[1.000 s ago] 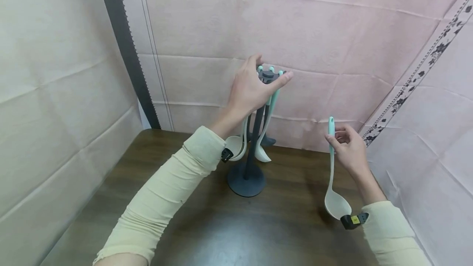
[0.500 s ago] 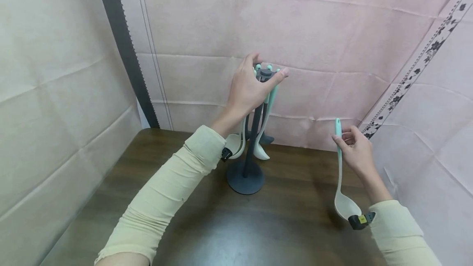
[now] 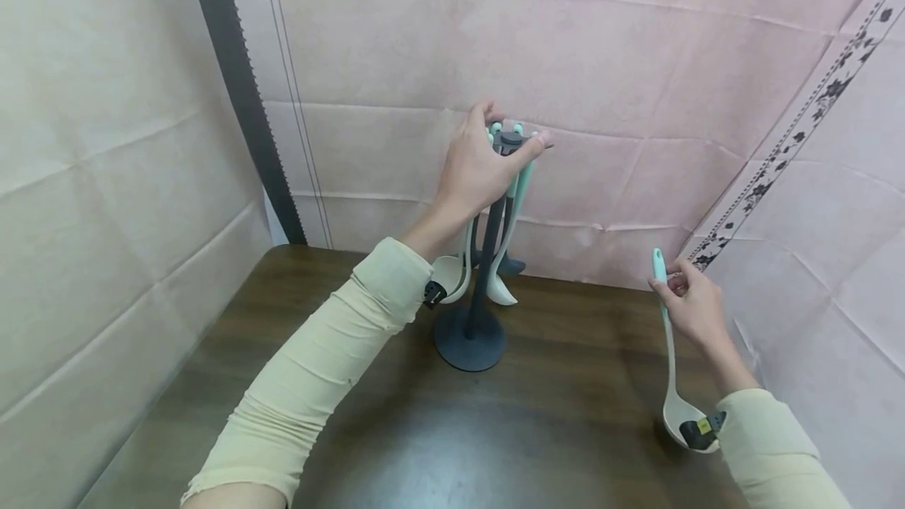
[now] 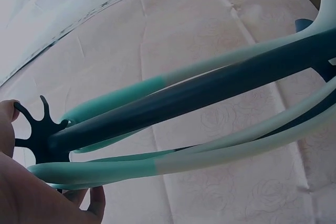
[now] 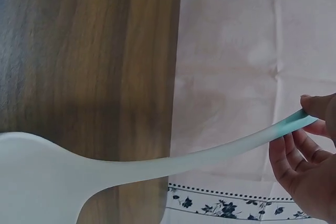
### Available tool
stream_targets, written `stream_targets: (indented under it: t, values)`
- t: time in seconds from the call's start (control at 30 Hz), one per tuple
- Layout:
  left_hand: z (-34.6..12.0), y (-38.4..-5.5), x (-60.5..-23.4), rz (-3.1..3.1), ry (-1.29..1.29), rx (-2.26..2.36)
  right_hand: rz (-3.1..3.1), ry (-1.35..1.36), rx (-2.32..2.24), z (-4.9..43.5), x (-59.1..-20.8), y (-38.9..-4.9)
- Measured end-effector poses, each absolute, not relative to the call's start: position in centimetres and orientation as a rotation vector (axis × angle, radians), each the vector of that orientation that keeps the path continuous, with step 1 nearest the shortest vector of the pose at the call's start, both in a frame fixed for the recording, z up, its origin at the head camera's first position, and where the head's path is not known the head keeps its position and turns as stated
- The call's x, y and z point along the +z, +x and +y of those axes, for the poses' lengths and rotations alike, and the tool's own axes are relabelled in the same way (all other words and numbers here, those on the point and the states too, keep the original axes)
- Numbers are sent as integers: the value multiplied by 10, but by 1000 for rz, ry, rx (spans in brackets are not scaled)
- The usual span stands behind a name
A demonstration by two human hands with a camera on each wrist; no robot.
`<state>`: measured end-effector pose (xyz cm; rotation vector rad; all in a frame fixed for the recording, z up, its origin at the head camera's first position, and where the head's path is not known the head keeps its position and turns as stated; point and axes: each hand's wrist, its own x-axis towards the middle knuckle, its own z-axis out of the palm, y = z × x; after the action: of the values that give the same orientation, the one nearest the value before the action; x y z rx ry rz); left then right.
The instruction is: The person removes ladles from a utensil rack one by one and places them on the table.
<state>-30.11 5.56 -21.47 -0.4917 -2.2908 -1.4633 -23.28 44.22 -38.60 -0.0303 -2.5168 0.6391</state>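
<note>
Reaching from 7 o'clock toward 1 o'clock in the head view, the left forearm, in a pale sleeve (image 3: 325, 375), ends in an arched left hand (image 3: 477, 163) that grasps the top of the dark utensil stand (image 3: 485, 265), its thumb pointing to 2 o'clock and its other fingers round the far side. The right forearm runs toward 11 o'clock; the right hand (image 3: 696, 305) pinches the ladle (image 3: 670, 352) by its mint handle between thumb and fingers. Of the two hands, neither is released.

The ladle is at 4 o'clock from the stand, well apart from it, over the counter (image 3: 558, 399). Its long axis runs nearly 12 to 6, the handle tip leaning slightly toward 11 o'clock and the pale bowl lowest, partly covered by the wrist camera (image 3: 698, 434). Whether the bowl touches the counter I cannot tell. In the right wrist view, the handle points between 2 and 3 o'clock from the bowl.

The stand rises from its round base on the counter, its pole leaning just past 12 o'clock. Mint-handled utensils (image 3: 522, 187) hang round it, pale heads downward.
</note>
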Motion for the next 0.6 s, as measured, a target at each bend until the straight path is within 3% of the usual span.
stream_targets:
  t: [0.6]
  values:
    - [57, -305, -218, -2351, -499, -1168, -2741, -80, 596, 471, -410, -222]
